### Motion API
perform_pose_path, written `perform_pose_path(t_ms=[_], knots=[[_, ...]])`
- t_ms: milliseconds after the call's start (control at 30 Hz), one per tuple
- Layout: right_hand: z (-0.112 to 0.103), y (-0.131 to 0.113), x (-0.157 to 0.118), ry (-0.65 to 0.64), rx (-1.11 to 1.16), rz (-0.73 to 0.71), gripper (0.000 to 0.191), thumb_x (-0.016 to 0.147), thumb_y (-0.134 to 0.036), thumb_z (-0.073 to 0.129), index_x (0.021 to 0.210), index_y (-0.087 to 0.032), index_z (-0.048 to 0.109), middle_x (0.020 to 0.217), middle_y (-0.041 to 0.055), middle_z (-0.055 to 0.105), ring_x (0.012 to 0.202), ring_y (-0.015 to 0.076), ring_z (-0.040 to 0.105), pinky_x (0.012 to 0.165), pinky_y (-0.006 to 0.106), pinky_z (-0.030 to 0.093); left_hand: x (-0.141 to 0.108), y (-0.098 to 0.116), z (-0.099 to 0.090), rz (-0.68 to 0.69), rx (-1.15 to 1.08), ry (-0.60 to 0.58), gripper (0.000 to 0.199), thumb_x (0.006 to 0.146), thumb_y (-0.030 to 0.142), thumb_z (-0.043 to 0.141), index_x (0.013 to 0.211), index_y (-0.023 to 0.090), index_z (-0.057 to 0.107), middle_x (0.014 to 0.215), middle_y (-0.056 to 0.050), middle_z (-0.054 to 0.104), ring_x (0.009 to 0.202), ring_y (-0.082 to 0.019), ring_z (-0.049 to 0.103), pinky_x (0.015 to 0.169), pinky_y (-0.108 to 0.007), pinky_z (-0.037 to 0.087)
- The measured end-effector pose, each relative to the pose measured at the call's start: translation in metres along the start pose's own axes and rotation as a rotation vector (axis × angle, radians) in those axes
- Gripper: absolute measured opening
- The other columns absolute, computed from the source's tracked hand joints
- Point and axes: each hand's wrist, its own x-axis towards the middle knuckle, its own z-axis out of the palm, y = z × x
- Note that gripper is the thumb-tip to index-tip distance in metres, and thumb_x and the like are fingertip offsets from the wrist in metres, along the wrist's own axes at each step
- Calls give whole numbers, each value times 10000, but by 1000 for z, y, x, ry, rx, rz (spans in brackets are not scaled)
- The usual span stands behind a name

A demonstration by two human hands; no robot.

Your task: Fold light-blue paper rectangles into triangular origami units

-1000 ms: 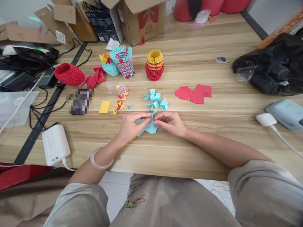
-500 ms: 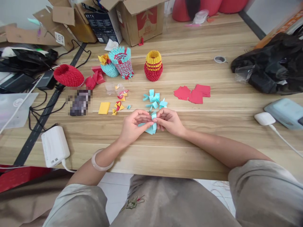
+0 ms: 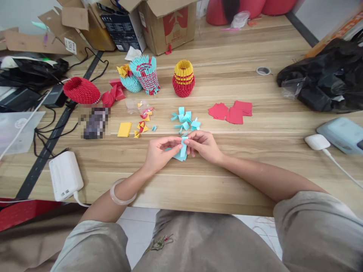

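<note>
Between my two hands is a narrow folded strip of light blue paper, upright in the view. My left hand pinches its left edge with thumb and fingers. From the other side my right hand grips the strip near its top. Flat blue sheets lie on the table under the strip, partly hidden by my left hand. Just beyond my hands is a loose group of folded blue pieces.
Red paper sheets lie to the right, a yellow stack and small folded triangles to the left. Farther back stand a red-and-yellow vase and a blue-and-red one. A white power bank is at the left edge.
The blue paper in my hands now shows as a longer, straighter strip. My fingers have shifted slightly on it, and my left thumb sits a little higher.
</note>
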Motion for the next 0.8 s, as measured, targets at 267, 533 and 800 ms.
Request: perform_pose_path(t_ms=[267, 533, 800], knots=[[0, -1, -1, -1, -5, 14, 302, 704, -385, 757, 708, -141, 578, 502, -32, 622, 414, 82, 586, 350, 162, 458, -2, -5, 2, -35, -7, 78, 197, 647, 223, 797, 833, 169, 755, 767, -36, 743, 683, -130, 677, 669, -236, 576], [0, 0, 0, 8, -1, 25, 316, 690, -391, 766, 695, -143, 570, 499, -36, 617, 419, 85, 591, 349, 163, 462, -2, -6, 2, -32, 18, 82, 214, 651, 243, 794, 853, 178, 769, 791, -47, 752, 697, -151, 681, 681, -268, 581], [0, -1, 0, 10, -29, 32, 340, 698, -432, 753, 688, -149, 565, 492, -37, 611, 418, 79, 585, 356, 160, 463, -3, -3, 3, 0, 88, 92, 214, 655, 262, 790, 850, 175, 772, 766, -50, 751, 681, -170, 683, 649, -287, 587]])
